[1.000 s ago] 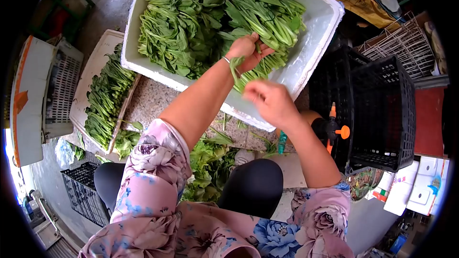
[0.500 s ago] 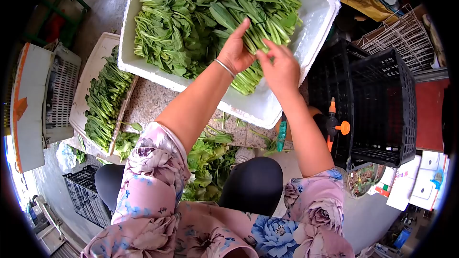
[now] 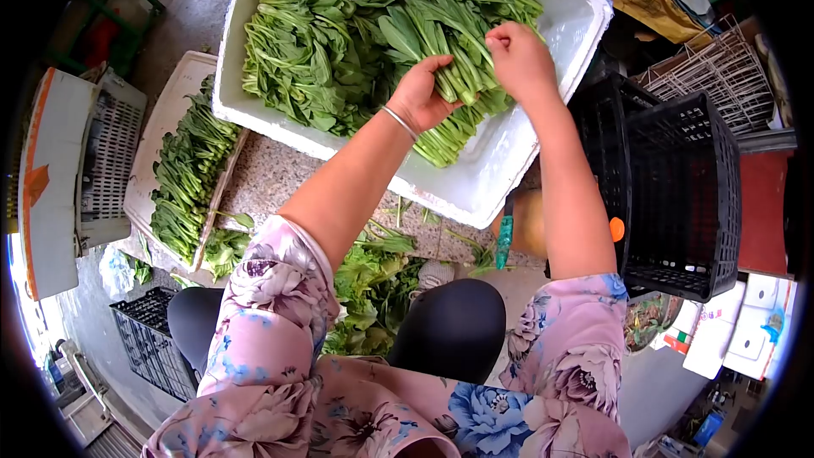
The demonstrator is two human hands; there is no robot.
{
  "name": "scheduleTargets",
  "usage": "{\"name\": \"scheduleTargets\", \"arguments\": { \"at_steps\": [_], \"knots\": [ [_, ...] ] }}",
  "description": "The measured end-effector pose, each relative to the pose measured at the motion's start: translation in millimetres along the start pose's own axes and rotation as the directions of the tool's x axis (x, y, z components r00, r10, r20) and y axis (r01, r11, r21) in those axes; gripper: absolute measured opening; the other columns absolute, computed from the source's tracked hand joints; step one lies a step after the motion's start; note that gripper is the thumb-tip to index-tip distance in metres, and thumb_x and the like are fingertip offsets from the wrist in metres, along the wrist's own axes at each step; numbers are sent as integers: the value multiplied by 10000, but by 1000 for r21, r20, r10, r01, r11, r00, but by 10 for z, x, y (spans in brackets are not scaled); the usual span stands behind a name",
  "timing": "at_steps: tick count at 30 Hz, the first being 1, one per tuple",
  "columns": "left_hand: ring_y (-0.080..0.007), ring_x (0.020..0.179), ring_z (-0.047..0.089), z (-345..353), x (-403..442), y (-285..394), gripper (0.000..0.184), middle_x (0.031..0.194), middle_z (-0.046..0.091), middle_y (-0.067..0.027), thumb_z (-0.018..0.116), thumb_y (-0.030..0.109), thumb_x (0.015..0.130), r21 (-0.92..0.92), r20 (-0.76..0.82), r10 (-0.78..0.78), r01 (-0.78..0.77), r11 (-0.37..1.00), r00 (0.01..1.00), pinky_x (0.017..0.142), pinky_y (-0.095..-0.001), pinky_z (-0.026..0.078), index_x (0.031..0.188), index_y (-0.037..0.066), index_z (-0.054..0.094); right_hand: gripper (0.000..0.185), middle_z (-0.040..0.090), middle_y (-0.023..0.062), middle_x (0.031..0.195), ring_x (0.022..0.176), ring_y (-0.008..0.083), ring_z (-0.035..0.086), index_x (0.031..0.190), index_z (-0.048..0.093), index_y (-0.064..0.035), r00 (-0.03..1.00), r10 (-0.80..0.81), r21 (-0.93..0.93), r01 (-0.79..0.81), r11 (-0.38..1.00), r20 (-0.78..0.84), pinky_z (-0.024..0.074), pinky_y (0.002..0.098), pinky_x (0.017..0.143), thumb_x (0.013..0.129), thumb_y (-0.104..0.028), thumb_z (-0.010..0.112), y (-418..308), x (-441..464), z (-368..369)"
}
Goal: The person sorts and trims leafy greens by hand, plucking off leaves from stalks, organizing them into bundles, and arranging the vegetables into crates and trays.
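Note:
A white foam box [image 3: 280,137] holds leafy green vegetables [image 3: 318,42], packed with leaves to the left and cut stems toward the right. My left hand [image 3: 421,97], with a silver bangle at the wrist, is wrapped around the stems of a bunch of greens [image 3: 449,42], thumb on top. Just right of it, my right hand [image 3: 524,64] is closed with thumb and forefinger pinched together over the greens. What sits in that pinch, if anything, is too small to make out. More cut stems [image 3: 449,140] lie below the left hand.
On the left, a foam lid [image 3: 146,171] carries more greens [image 3: 191,182]. Loose leaves [image 3: 365,297] lie near my knees. A green-handled tool [image 3: 504,242] rests by the box's front corner. Black crates [image 3: 678,195] stand to the right, another crate [image 3: 157,339] lower left.
My right hand has moved up and right, away from my left hand, and its fingers have drawn into a pinch. The left hand stays at the stems, its thumb now lowered over them.

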State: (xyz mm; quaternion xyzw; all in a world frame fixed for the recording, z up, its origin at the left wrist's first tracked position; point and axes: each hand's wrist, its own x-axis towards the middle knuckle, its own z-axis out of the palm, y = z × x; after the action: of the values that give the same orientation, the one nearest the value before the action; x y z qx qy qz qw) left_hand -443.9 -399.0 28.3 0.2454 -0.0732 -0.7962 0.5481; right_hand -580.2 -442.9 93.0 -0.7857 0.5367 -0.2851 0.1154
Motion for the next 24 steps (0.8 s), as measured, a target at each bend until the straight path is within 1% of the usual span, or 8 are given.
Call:
{"name": "scheduleTargets", "arguments": {
  "at_steps": [4, 8, 10, 11, 13, 14, 16, 24],
  "knots": [
    [-303, 938, 551, -68, -13, 35, 305, 1032, 556, -147, 344, 191, 882, -19, 9, -34, 34, 999, 999, 864, -456, 456, 1058, -27, 464, 143, 591, 46, 775, 663, 122, 530, 884, 595, -32, 967, 144, 603, -244, 760, 210, 426, 243, 602, 793, -140, 575, -347, -368, -544],
    [-330, 990, 537, -115, -24, 90, 362, 1091, 537, -176, 381, 184, 844, -33, 72, -68, 71, 997, 995, 884, -466, 437, 1119, -45, 439, 200, 585, 32, 763, 634, 90, 511, 955, 582, -20, 878, -266, 917, -371, 145, 397, 400, 215, 544, 794, -139, 580, -362, -1044, -498],
    [-340, 999, 533, -176, 12, 102, 393, 1109, 527, -194, 392, 180, 827, -26, 133, -98, 102, 994, 986, 893, -468, 429, 1145, -50, 427, 189, 591, 49, 756, 600, 121, 527, 940, 590, -53, 424, -244, 485, -816, 314, 872, 419, 260, 522, 787, -162, 587, -566, -1374, -252],
    [-333, 997, 537, -175, 12, 104, 384, 1110, 526, -195, 388, 194, 841, -10, 109, -90, 92, 996, 990, 882, -455, 439, 1138, -45, 433, 189, 591, 49, 756, 600, 121, 527, 940, 590, -53, 427, -244, 487, -816, 311, 871, 419, 260, 522, 787, -162, 587, -546, -1415, -155],
    [-325, 995, 540, -144, -12, 85, 377, 1110, 526, -196, 383, 209, 855, 3, 83, -88, 88, 996, 993, 871, -443, 449, 1132, -41, 438, 241, 593, 76, 735, 562, 197, 547, 1003, 576, -100, 859, 205, 209, -333, 919, 469, 442, 329, 518, 771, -160, 602, -542, -1449, -64],
    [-299, 973, 551, -126, -28, 71, 349, 1081, 543, -174, 415, 218, 865, 18, 61, -68, 67, 998, 996, 852, -423, 464, 1109, -27, 460, 370, 574, 108, 771, 661, 273, 566, 1101, 532, -139, 895, 333, 177, -394, 902, 298, 460, 358, 612, 746, -164, 634, -455, -1304, -119],
    [-273, 951, 561, -87, -37, 37, 323, 1052, 559, -153, 446, 228, 875, 41, 42, -46, 44, 998, 998, 833, -403, 479, 1087, -13, 482, 441, 510, 136, 966, 881, 322, 529, 1138, 492, -123, 976, -86, -89, 69, 994, -202, 433, 391, 764, 731, -179, 651, -346, -989, -201],
    [-217, 827, 583, -146, 133, -85, 144, 899, 588, -90, 543, 112, 841, 116, -169, 8, 12, 993, 986, 785, -364, 518, 937, 4, 534, 173, 558, 137, 996, 842, 340, 575, 936, 613, -96, 985, 99, -67, -109, 992, -140, 462, 427, 692, 815, -175, 518, 144, -89, 23]
  ]
}}
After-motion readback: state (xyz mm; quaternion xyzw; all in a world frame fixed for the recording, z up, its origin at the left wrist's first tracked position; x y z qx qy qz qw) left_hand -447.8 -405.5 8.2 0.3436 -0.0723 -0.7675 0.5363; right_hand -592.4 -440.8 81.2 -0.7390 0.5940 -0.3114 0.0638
